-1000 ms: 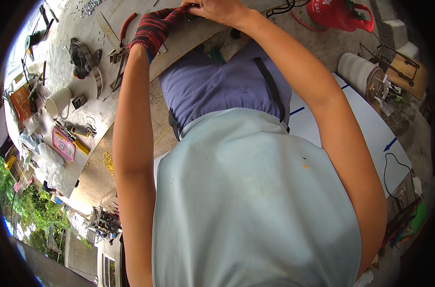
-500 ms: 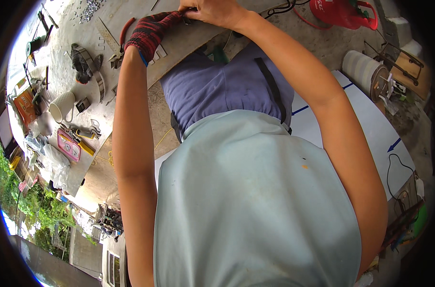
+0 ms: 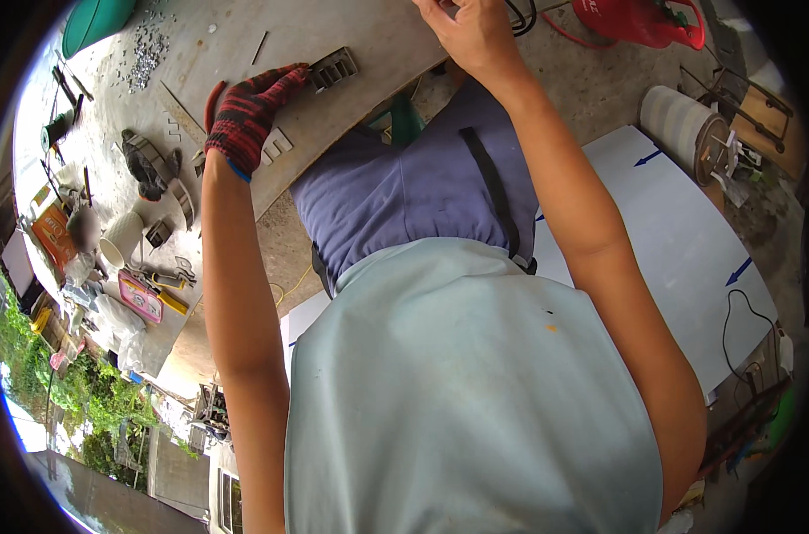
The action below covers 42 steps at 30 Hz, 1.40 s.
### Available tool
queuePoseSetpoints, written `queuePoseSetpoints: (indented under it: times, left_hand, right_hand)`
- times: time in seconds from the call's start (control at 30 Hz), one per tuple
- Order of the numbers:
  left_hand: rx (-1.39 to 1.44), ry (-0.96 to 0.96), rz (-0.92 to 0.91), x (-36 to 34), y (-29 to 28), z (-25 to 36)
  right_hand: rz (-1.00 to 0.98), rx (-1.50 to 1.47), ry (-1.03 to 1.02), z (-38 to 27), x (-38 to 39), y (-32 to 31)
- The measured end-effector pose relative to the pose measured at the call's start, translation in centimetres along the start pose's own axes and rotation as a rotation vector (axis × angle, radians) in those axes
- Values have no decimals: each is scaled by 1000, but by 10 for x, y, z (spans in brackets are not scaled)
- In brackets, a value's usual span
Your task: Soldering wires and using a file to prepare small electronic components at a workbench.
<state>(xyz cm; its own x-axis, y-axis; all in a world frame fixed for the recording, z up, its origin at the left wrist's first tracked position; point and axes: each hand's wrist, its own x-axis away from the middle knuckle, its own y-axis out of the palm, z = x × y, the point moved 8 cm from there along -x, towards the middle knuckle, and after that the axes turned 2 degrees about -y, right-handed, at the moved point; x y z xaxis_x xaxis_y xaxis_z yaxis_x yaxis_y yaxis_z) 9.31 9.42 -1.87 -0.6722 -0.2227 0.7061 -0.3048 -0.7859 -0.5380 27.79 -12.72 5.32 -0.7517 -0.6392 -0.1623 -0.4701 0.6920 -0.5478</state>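
Observation:
My left hand, in a red and black knitted glove, pinches the left end of a small dark metal piece with a row of slots over the grey table. My right hand is bare and raised at the upper edge, to the right of the slotted piece and apart from it. Its fingers are curled and partly cut off by the picture's edge, so what they hold, if anything, is hidden. Near my left wrist lie a flat metal plate with notches and a red curved handle.
Small metal bits lie scattered at the table's far left, near a green container. A dark glove, a white mug and a pink tray stand along the left. A red gas cylinder is at the upper right.
My hands were together at the upper edge and are now apart. The right moved right and up; the left moved slightly left and down in the picture, and the slotted piece came into view.

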Motion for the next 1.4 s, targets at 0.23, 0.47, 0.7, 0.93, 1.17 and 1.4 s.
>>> queuePoseSetpoints:
  times: [0.23, 0.47, 0.7, 0.93, 1.17, 1.4]
  left_hand:
    - [397, -76, -5, 2, 4, -6]
    - [316, -66, -38, 2, 9, -6]
    - [383, -85, -14, 6, -2, 14]
    - [594, -47, -3, 0, 12, -1]
    - [579, -35, 44, -3, 16, -6]
    - [607, -82, 29, 3, 12, 2]
  right_hand:
    - [80, -80, 22, 6, 22, -4]
    - [83, -59, -28, 3, 18, 3]
    - [29, -37, 9, -31, -22, 2]
    - [85, -69, -258, -77, -78, 30]
    - [-51, -6, -237, -74, -147, 86]
    - [-45, 318, -260, -52, -208, 127]
